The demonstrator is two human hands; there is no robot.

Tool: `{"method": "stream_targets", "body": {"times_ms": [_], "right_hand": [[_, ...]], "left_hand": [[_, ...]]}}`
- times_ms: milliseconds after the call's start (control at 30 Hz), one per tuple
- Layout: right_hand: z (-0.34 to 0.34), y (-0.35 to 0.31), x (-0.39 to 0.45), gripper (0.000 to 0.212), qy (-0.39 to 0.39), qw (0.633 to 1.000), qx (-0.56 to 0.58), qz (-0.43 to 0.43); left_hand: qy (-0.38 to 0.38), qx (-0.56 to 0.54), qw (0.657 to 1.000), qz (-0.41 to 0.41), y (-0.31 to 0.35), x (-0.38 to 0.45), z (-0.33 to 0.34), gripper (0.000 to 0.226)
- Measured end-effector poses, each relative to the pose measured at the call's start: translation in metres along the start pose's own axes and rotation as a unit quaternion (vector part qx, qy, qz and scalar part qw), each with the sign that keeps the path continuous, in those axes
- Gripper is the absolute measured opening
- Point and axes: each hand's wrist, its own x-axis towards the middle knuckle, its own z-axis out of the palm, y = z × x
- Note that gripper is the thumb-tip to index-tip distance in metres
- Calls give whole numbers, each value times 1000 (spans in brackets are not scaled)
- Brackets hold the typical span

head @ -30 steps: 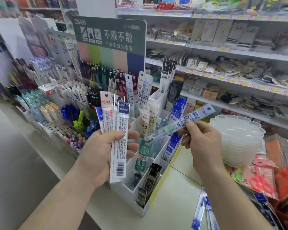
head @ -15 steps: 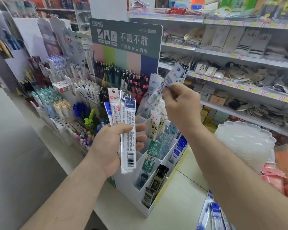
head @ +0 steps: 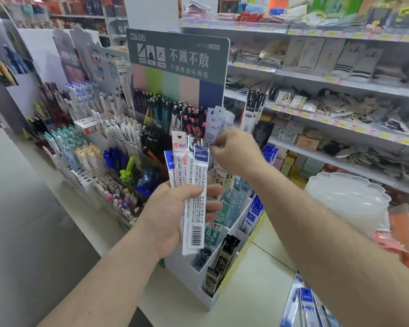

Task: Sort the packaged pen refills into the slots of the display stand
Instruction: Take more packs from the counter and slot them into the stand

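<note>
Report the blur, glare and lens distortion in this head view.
Head view: right hand motion-smeared near the upper slots; left hand and its fanned white refill packets sharp, barcode legible; shelf edges bow from the wide-angle lens; flat, even store lighting, no strong glare; far shelves soft.

A shop aisle under even, bright light, with a grey floor [head: 21, 232] at left. White wall shelves [head: 340, 83] carrying yellow price tags run behind a pale desk [head: 253, 291].

Right hand [head: 236, 152] blurred, its grip unclear; loose refill packs [head: 309, 305] cut off below
</note>
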Motion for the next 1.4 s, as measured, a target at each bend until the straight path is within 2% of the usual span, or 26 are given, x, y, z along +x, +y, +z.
{"method": "stream_targets", "body": {"times_ms": [133,200,267,333,400,500,633,700,867,967,1000,1067,1133,1233,1333,1400], "right_hand": [[1,-2,-1,17,5,999,-43,12],[-7,1,-6,16,44,999,-24,10],[-16,6,-21,16,124,990,69,15],[-20,12,-47,22,173,960,212,54],[-19,15,-77,22,122,935,316,104],[-8,18,-109,11,4,910,389,145],[0,29,-125,13,13,888,422,181],[-1,39,-129,16,29,853,473,219],[-4,71,-137,17,56,699,650,294],[-4,84,-141,17,77,650,685,321],[-4,88,-141,22,81,648,683,327],[-1,97,-142,27,93,668,659,333],[1,110,-142,26,126,710,602,343],[3,131,-139,25,179,796,460,351],[5,153,-133,23,211,842,361,342],[9,164,-124,31,217,871,301,322]], "left_hand": [[-23,24,999,-1,-4,0,3,27],[-31,26,999,-6,-8,0,4,27],[-42,20,999,-20,-13,-1,5,26],[-53,23,998,-32,-18,-1,6,27],[-62,30,997,-37,-24,1,7,30],[-65,34,996,-49,-32,3,12,39],[-65,46,992,-94,-42,4,15,22],[-66,44,990,-114,-43,4,16,28],[-35,35,991,-126,-45,5,20,20],[-32,51,990,-125,-48,4,20,19],[-34,67,990,-119,-48,4,20,18],[-39,75,990,-116,-49,5,22,17],[-43,73,990,-112,-49,7,23,17],[-39,77,991,-104,-50,9,24,18],[-32,55,992,-106,-50,9,25,18],[-25,55,992,-108,-52,9,26,17]]}}
